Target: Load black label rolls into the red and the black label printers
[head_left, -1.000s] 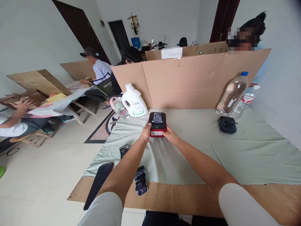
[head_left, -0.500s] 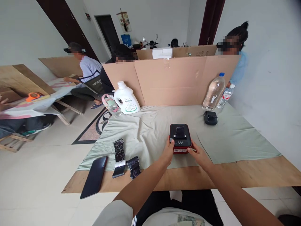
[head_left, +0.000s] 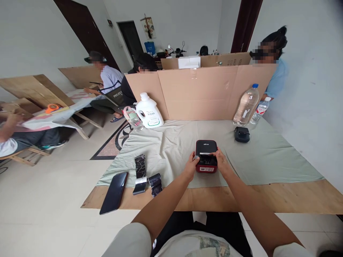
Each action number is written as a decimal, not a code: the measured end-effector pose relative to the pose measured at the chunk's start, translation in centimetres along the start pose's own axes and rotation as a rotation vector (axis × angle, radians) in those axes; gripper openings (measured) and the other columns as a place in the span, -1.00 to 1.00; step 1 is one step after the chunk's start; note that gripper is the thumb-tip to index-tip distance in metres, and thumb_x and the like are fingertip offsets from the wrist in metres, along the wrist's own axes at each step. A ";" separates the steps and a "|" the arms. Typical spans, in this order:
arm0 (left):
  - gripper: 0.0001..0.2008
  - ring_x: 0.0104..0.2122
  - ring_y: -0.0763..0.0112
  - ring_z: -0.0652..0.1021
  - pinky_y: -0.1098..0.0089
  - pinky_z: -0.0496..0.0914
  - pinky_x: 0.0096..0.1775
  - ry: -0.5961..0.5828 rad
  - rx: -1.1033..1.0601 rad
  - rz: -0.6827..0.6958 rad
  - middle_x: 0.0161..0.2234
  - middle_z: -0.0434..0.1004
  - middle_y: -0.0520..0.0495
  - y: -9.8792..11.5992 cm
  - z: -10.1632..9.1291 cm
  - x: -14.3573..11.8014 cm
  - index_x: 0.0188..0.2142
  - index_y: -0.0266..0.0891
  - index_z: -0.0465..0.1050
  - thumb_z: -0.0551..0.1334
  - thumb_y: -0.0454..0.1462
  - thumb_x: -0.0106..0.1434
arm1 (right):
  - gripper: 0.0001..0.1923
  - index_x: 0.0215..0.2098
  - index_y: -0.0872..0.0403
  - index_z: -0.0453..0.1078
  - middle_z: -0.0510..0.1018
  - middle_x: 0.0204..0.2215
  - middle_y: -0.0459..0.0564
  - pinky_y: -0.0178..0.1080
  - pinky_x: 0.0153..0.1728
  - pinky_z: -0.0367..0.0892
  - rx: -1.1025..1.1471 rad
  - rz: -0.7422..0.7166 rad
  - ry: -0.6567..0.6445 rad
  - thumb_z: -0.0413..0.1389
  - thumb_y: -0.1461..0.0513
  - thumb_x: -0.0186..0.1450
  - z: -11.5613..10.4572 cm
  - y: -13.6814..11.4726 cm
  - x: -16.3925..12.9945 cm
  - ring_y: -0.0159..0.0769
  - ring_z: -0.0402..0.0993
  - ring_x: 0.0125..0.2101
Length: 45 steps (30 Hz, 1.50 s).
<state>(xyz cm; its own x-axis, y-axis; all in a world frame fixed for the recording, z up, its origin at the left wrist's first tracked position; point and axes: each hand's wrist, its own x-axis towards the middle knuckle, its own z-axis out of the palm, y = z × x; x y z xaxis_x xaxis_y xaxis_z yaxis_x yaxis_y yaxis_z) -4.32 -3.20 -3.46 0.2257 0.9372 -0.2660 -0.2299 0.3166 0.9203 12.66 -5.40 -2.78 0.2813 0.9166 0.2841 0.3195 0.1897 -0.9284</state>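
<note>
A small box-shaped device (head_left: 207, 147), black on top with red sides, stands on the cloth in front of me; it looks like a label printer. Its top bears a pale logo, a white strip and small buttons, and a white label is on the front. My left hand (head_left: 191, 167) is closed around its left side, with a small grey piece by the thumb. Closed on the right edge, my right hand (head_left: 221, 160) has fingertips reaching over the top near the white strip. Curled glossy black strips (head_left: 140, 166) and a dark phone (head_left: 114, 192) lie to the left.
A cardboard screen (head_left: 200, 94) closes off the table's far side. Before it stand a white jug (head_left: 150, 112), a pink-handled bottle (head_left: 134, 121), a large bottle (head_left: 246, 107) and a smaller bottle (head_left: 260, 111). A black case (head_left: 242, 134) sits at right. Other people are beyond.
My right hand has moved up the device's right side, its fingers now over the top. The top, which showed a dark glossy piece, now shows a logo and white strip. The view shifted slightly.
</note>
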 end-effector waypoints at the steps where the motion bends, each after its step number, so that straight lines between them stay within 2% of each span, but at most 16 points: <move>1: -0.32 0.26 0.15 0.16 0.17 0.13 0.21 0.003 0.009 0.001 0.32 0.00 -0.08 0.3 -0.2 0.3 0.27 -0.06 0.07 0.23 -0.20 0.17 | -0.33 -0.39 0.02 0.55 0.48 -0.01 0.10 0.07 0.21 -0.01 0.007 0.010 0.003 -0.25 -0.17 0.33 0.1 0.0 -0.2 -0.05 0.12 0.23; 4: -0.32 0.29 0.17 0.09 0.17 0.05 0.23 -0.067 0.049 0.101 0.32 0.02 0.00 0.9 -0.7 1.2 0.24 -0.03 0.14 0.20 -0.28 0.12 | -0.47 -0.42 0.02 0.53 0.45 0.01 0.09 0.05 0.18 0.06 -0.015 0.048 0.028 -0.07 -0.16 0.26 0.6 0.1 -1.2 -0.03 0.19 0.18; 6: -0.35 0.30 0.18 0.04 0.18 -0.01 0.26 -0.135 0.083 0.178 0.31 0.04 0.04 1.1 -1.0 1.9 0.18 -0.04 0.27 0.18 -0.33 0.04 | -0.61 -0.37 0.02 0.51 0.41 0.04 0.08 0.06 0.16 0.10 -0.063 0.029 0.068 0.11 -0.10 0.15 1.1 0.4 -1.9 -0.01 0.22 0.15; 8: -0.39 0.31 0.17 0.00 0.19 -0.05 0.26 -0.181 0.104 0.220 0.32 0.01 0.06 0.9 -1.2 2.6 0.10 -0.07 0.37 0.16 -0.35 -0.01 | -0.66 -0.29 0.03 0.47 0.37 0.08 0.09 0.08 0.16 0.08 -0.104 0.003 0.128 0.17 -0.03 0.11 1.6 0.7 -2.6 -0.01 0.20 0.15; 10: -0.42 0.31 0.14 0.00 0.19 -0.05 0.26 -0.213 0.097 0.245 0.32 -0.02 0.07 0.5 -1.4 3.2 0.04 -0.09 0.42 0.14 -0.34 -0.03 | -0.59 -0.12 0.03 0.40 0.34 0.11 0.11 0.08 0.17 0.07 -0.098 -0.003 0.179 0.15 0.01 0.13 2.1 0.9 -3.1 -0.05 0.17 0.17; 12: -0.45 0.30 0.12 0.03 0.17 -0.02 0.25 -0.239 0.077 0.268 0.32 -0.01 0.07 0.1 -1.6 3.6 0.00 -0.10 0.44 0.13 -0.33 -0.04 | -0.44 0.07 0.04 0.27 0.30 0.14 0.13 0.06 0.17 0.09 -0.052 0.026 0.200 0.14 0.02 0.15 2.3 1.0 -3.6 -0.08 0.18 0.16; 15: -0.46 0.27 0.11 0.09 0.18 0.03 0.23 -0.235 0.062 0.288 0.29 0.05 0.07 -0.3 -1.6 4.1 -0.07 -0.11 0.47 0.11 -0.34 -0.10 | -0.27 0.22 0.05 0.07 0.23 0.18 0.14 0.02 0.17 0.13 0.026 0.085 0.216 0.14 0.01 0.16 2.7 1.1 -4.0 -0.11 0.18 0.16; 22: -0.40 0.21 0.14 0.20 0.21 0.16 0.16 -0.192 0.085 0.219 0.26 0.07 0.12 0.1 -1.2 4.4 -0.09 -0.09 0.47 0.07 -0.38 -0.19 | -0.27 0.23 0.07 0.05 0.22 0.19 0.14 0.00 0.19 0.09 0.047 0.099 0.252 0.10 -0.01 0.18 3.3 1.3 -4.3 -0.11 0.15 0.19; 25: -0.35 0.19 0.14 0.23 0.21 0.18 0.16 -0.199 0.076 0.202 0.26 0.10 0.12 0.5 -1.1 4.3 -0.04 -0.07 0.45 0.07 -0.39 -0.19 | -0.23 0.25 0.10 0.03 0.19 0.22 0.17 0.00 0.22 0.04 0.041 0.098 0.267 0.10 -0.02 0.17 3.4 1.5 -4.3 -0.10 0.11 0.21; 28: -0.25 0.16 0.15 0.27 0.18 0.17 0.16 -0.250 0.085 0.177 0.20 0.23 0.05 1.3 -1.1 4.0 0.12 -0.05 0.33 0.10 -0.40 -0.15 | -0.16 0.28 0.13 -0.04 0.12 0.25 0.19 -0.02 0.24 0.02 0.044 0.098 0.276 0.11 -0.03 0.17 3.5 1.6 -4.3 -0.09 0.07 0.24; 31: -0.19 0.19 0.16 0.23 0.18 0.12 0.19 -0.311 0.097 0.216 0.21 0.23 0.01 2.6 -0.8 3.7 0.23 -0.05 0.16 0.17 -0.40 -0.07 | -0.17 0.29 0.11 -0.05 0.12 0.25 0.18 -0.01 0.23 0.05 0.052 0.090 0.273 0.09 -0.04 0.18 3.5 1.7 -4.3 -0.10 0.08 0.24; 34: -0.20 0.27 0.17 0.09 0.21 0.01 0.23 -0.275 0.116 0.273 0.28 0.11 0.00 3.7 -0.3 4.0 0.27 -0.05 0.07 0.24 -0.33 0.03 | -0.20 0.26 0.12 0.02 0.18 0.22 0.19 0.02 0.21 0.05 0.038 0.065 0.277 0.10 -0.05 0.17 3.5 1.8 -4.2 -0.08 0.12 0.21; 37: -0.27 0.29 0.17 0.05 0.21 -0.02 0.25 -0.221 0.147 0.293 0.30 0.05 -0.01 4.0 0.1 4.7 0.25 -0.06 0.10 0.26 -0.26 0.09 | -0.23 0.24 0.12 0.06 0.24 0.19 0.18 0.04 0.20 0.07 0.027 0.046 0.272 0.09 -0.06 0.18 3.5 1.9 -4.2 -0.07 0.16 0.18; 40: -0.44 0.21 0.16 0.20 0.17 0.06 0.21 -0.127 0.269 0.337 0.22 0.19 -0.09 3.8 0.4 5.1 0.13 -0.14 0.28 0.26 -0.26 0.10 | -0.24 0.23 0.09 0.10 0.25 0.18 0.16 0.05 0.20 0.06 0.027 0.039 0.256 0.10 -0.08 0.17 3.2 2.3 -4.2 -0.07 0.15 0.19; 43: -0.65 0.10 0.11 0.32 0.11 0.11 0.18 0.028 0.543 0.435 0.01 0.40 -0.16 3.8 0.7 5.1 -0.10 -0.20 0.45 0.26 -0.30 0.07 | -0.31 0.23 0.06 0.10 0.24 0.19 0.13 0.03 0.21 0.06 0.119 0.008 0.204 -0.02 -0.11 0.25 2.7 3.1 -4.5 -0.10 0.11 0.22; 45: -0.78 0.02 0.09 0.38 0.10 0.13 0.17 -0.003 0.708 0.485 -0.14 0.49 -0.15 4.2 1.3 5.2 -0.24 -0.18 0.51 0.25 -0.31 0.07 | -0.35 0.24 0.05 0.08 0.24 0.20 0.12 0.02 0.20 0.09 0.190 -0.008 0.177 -0.12 -0.11 0.30 2.4 3.9 -4.9 -0.13 0.13 0.22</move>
<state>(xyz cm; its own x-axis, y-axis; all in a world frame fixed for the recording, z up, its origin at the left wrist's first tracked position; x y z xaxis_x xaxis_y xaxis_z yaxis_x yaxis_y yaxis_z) -2.87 2.76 -0.62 0.2579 0.9446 0.2029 0.3434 -0.2859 0.8946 10.36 -8.28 -8.33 0.4392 0.8421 0.3131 0.1508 0.2745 -0.9497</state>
